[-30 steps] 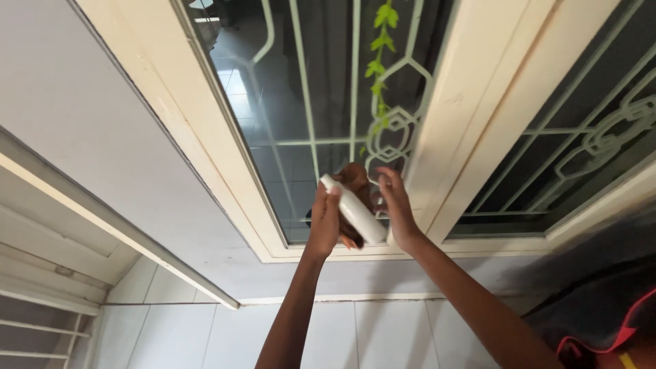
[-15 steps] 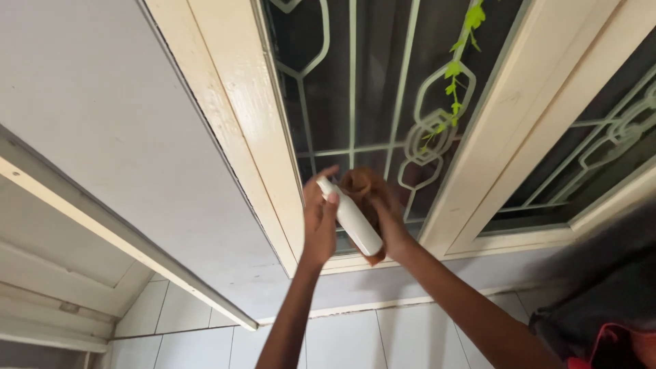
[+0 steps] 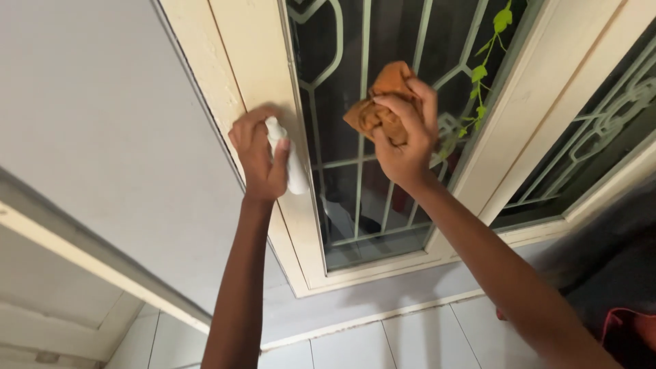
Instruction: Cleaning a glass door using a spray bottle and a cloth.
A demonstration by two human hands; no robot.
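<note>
My left hand (image 3: 257, 154) grips a white spray bottle (image 3: 290, 161), raised against the cream window frame (image 3: 249, 75). My right hand (image 3: 404, 141) clutches a crumpled orange-brown cloth (image 3: 380, 102) and presses it against the dark glass pane (image 3: 383, 205). Behind the glass runs a pale metal grille with curved shapes (image 3: 342, 61). Both arms reach up from below toward the pane.
A green leafy vine (image 3: 486, 61) hangs behind the glass at the right. A second glazed panel with grille (image 3: 601, 130) lies further right. White wall tiles (image 3: 383, 342) run below the window, and a pale wall (image 3: 89, 102) lies to the left.
Both hands have risen and parted. The left carried the bottle up and left to the frame; the right took the cloth up onto the glass. The view shifted closer to the pane.
</note>
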